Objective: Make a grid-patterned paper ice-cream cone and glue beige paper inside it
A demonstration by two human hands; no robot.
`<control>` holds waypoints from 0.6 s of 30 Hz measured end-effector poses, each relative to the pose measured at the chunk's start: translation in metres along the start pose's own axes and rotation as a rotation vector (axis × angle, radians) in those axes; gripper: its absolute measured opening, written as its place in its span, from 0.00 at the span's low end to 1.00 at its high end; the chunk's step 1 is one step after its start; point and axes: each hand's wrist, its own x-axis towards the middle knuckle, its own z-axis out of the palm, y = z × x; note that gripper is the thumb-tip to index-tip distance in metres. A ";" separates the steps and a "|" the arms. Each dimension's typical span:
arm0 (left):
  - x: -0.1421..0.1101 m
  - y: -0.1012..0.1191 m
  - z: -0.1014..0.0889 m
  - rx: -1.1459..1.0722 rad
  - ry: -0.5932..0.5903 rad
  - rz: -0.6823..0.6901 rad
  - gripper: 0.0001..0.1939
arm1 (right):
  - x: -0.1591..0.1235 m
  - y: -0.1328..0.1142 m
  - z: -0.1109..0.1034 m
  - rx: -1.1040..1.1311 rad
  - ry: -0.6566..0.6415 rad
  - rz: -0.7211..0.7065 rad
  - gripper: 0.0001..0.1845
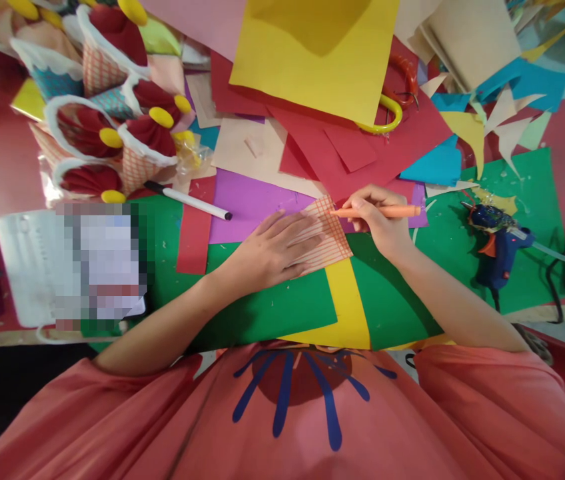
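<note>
In the head view, your left hand [275, 250] lies flat near the centre of the frame, fingers slightly spread, pressing on a pale sheet [338, 237] lined in orange. Your right hand [380, 220], just right of centre, pinches an orange marker [397, 211], its tip at the sheet's upper right part; you cannot tell for certain whether it touches. The sheet rests over purple paper [247, 200], with a yellow strip [355, 300] below it.

The drawing looks partly done: toward the sheet's right end, lines run in 2 directions and make a grid, while the part between your left fingers seems to carry lines in only 1 direction. If the grid is to cover everything, that part is left, though your hand hides much of it.

At the upper left of the frame, orange-checked cones [100, 73] and a teal cone [55, 80] lie grouped, apparently finished. They have white rims, and several hold pleated dark red filling [122, 33]. Yellow discs [161, 117] sit at some rims. Beside them is crumpled clear wrapping [197, 157]; its contents are unclear.
</note>
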 end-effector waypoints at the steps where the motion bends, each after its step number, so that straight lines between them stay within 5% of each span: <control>1: 0.000 -0.001 0.000 0.011 0.005 0.001 0.23 | 0.000 0.001 0.000 -0.015 -0.005 -0.011 0.12; 18: 0.001 0.000 -0.004 -0.002 -0.004 -0.005 0.22 | 0.001 0.001 0.000 -0.124 -0.109 -0.045 0.15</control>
